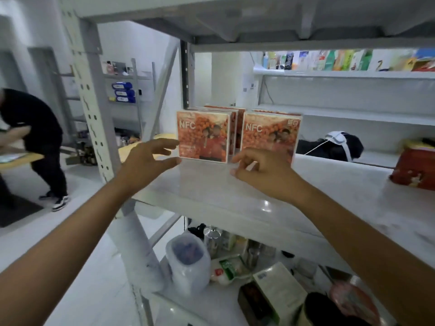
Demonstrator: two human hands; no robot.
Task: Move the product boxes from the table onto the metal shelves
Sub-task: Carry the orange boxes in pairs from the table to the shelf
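Observation:
Two rows of orange "NFC" product boxes stand upright on the white metal shelf [211, 191]. The front left box [203, 136] and the front right box [270, 134] face me, with more boxes behind each. My left hand [146, 161] reaches toward the left box's left edge, fingers spread and relaxed, fingertips just at its side and holding nothing. In front of the right box's lower left corner hovers my right hand [261, 170], its fingers loosely curled and empty.
A red box [414, 168] lies at the shelf's right end. A black bag with a white mask [334, 143] sits behind. The lower shelf holds a plastic jar [187, 260], packets and cartons. A shelf post [94, 118] stands left. A person in black [35, 137] bends at far left.

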